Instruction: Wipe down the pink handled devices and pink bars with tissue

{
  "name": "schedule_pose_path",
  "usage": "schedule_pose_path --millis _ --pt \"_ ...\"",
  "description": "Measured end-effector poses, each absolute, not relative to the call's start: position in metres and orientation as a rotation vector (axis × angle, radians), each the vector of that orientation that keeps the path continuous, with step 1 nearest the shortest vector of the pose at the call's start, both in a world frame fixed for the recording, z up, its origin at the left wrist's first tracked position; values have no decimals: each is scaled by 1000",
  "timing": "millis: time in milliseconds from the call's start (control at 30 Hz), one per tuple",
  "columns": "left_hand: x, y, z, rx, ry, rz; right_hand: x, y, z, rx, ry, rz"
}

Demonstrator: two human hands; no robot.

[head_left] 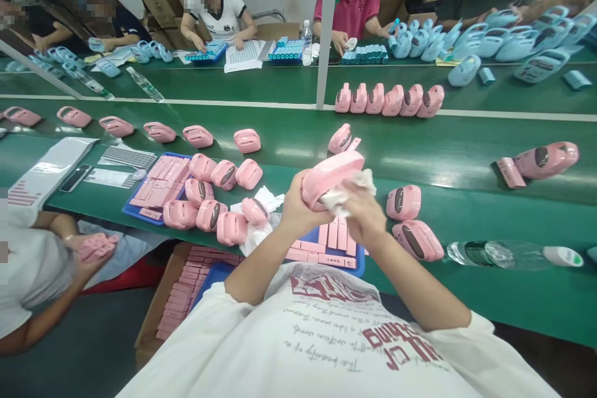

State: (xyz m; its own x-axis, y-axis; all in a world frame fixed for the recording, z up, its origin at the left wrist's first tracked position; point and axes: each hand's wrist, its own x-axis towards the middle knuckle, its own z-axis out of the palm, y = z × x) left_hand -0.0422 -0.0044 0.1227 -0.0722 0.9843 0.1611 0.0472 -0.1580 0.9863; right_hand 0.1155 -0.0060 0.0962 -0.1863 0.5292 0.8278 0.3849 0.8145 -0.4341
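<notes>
My left hand (297, 208) is wrapped around a rounded pink plastic casing (332, 171), lifted above the bench in front of my chest. In my right hand (368, 216) is a crumpled white cloth or tissue (342, 196), pressed against the casing's lower side. Part of that side is hidden behind the cloth and fingers. Below my hands lies a blue tray (358, 268) with flat pink bar-shaped pieces (332, 236). Just beyond the held casing, another pink casing (340, 138) rests on the green surface. Two more casings (403, 202) sit right of my right hand.
Several pink casings (233, 228) and white tissue (259, 233) lie to my left, beside another blue tray (133, 208). A plastic bottle (513, 256) lies at right. Across the belt (289, 137), people handle blue parts. A co-worker's hands (91, 247) hold pink pieces at left.
</notes>
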Motion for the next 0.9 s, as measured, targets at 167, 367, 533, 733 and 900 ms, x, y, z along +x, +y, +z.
schedule_pose_path --millis 167,367,533,733,900 --pt "-46 -15 143 1328 905 1330 138 5 104 -1078 -904 686" --pt "-46 -22 157 1248 724 1117 137 -18 131 -1026 -797 1117" --pt "-47 -25 159 1155 607 1037 140 -35 146 -1028 -894 1168" --pt "-56 -26 154 1097 698 843 147 -37 164 -1017 -1032 1426" --pt "-56 -28 160 1153 842 710 154 -37 170 -1043 -1310 1529"
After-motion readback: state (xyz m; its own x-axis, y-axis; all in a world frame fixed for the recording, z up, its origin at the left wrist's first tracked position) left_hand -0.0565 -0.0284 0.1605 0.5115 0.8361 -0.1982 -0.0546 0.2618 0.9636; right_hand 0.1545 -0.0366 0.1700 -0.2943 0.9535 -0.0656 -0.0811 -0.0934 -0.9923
